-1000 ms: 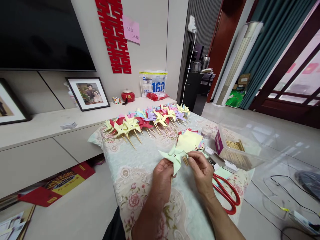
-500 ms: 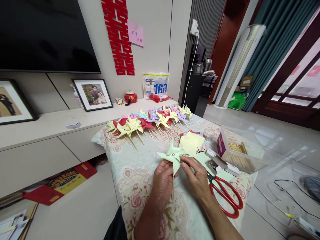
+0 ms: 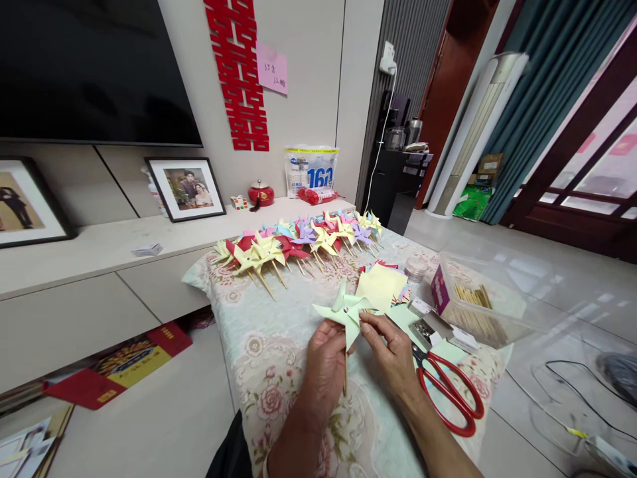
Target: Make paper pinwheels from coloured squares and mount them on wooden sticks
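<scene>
A pale green paper pinwheel on a thin wooden stick is held upright over the table. My left hand is closed round the stick just below the paper. My right hand pinches the pinwheel's right edge with thumb and fingertips. Behind them lies a stack of coloured paper squares, yellow on top. A row of several finished pinwheels in yellow, red, purple and pink lies along the far side of the floral tablecloth.
Red-handled scissors lie right of my right hand. A clear plastic box of wooden sticks, a small jar and a small pin box stand further right. A low cabinet with framed photos runs behind; cables lie on the floor at right.
The pinwheel turned from tilted to upright facing me, its stick now hanging below my left hand. My right hand moved in to its right edge. Since half a second ago almost nothing moved.
</scene>
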